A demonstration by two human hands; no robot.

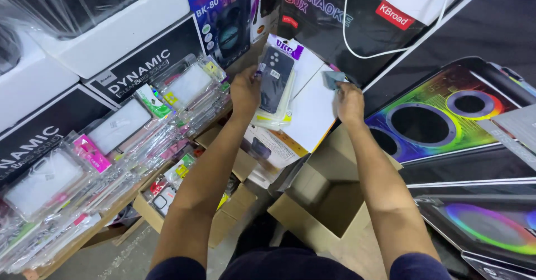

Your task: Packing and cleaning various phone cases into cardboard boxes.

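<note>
My left hand (244,93) grips a stack of clear-packaged phone cases (274,84); the top one is dark with a purple header card, held upright. My right hand (349,102) reaches forward and pinches a small grey-blue piece (334,79), just right of the stack. Behind both hands lies a white flat sheet or box (310,112). Both forearms stretch out from dark blue sleeves.
Piles of packaged phone cases (111,146) fill a wooden shelf at left. An open, empty cardboard box (329,202) sits below my right arm, and another cardboard box with cases (167,196) lower left. Speaker boxes with rainbow rings (446,112) stand right; black-and-white cartons behind.
</note>
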